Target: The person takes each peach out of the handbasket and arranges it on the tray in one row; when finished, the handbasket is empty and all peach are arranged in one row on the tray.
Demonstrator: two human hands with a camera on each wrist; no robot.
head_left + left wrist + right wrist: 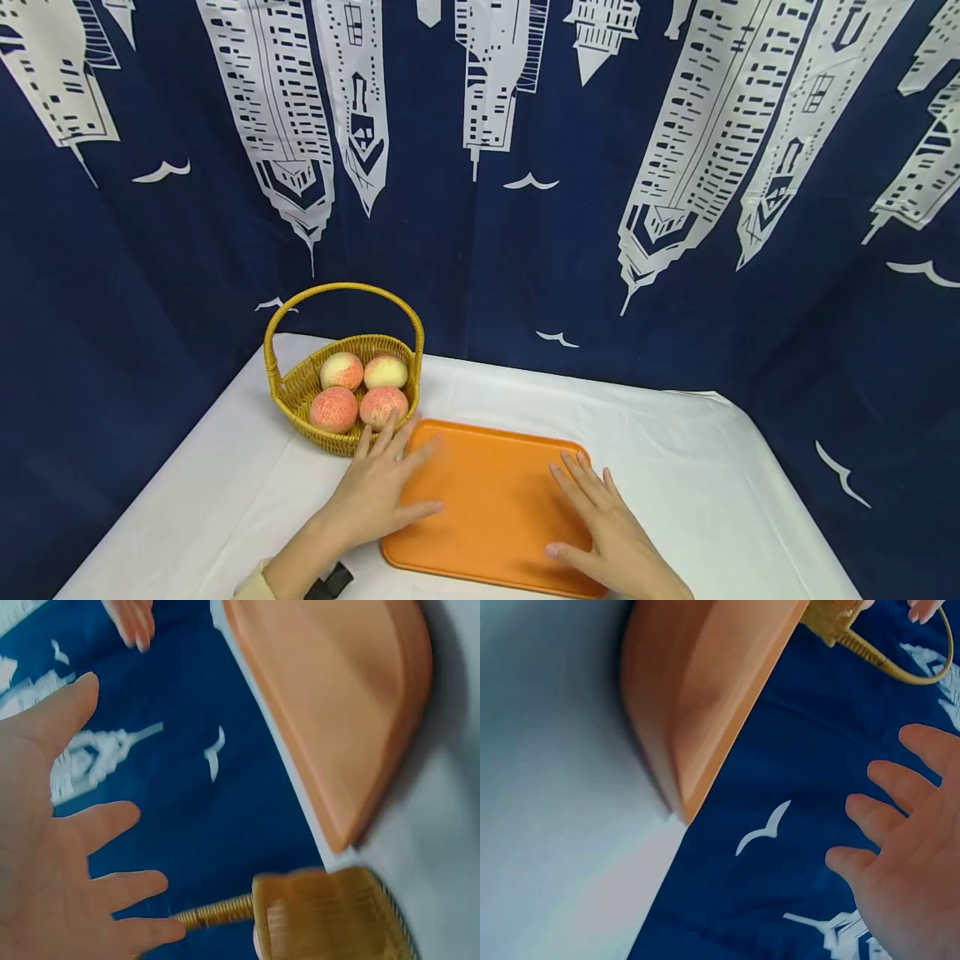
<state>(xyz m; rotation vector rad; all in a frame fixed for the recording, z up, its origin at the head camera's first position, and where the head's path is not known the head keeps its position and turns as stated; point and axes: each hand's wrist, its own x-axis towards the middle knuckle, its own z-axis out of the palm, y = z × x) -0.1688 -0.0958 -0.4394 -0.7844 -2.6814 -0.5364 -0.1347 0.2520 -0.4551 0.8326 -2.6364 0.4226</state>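
Observation:
An orange tray (pixel 487 508) lies on the white-covered table, and both hands hover above its two sides with fingers spread. The left hand (pixel 375 492) is over the tray's left edge, its fingertips overlapping the basket's near rim in the head view. My right hand (pixel 607 529) is over the tray's right side. Neither palm holds anything, as the left hand (pixel 60 847) and right hand (pixel 915 840) show in the wrist views. Left of the tray stands a yellow wicker basket (pixel 296 387) with a tall handle. Several peaches (pixel 333 409) lie inside it.
A white cloth (pixel 675 450) covers the table. Behind it hangs a navy curtain (pixel 465 267) printed with white buildings and birds. A black strap (pixel 330 581) is on the left wrist.

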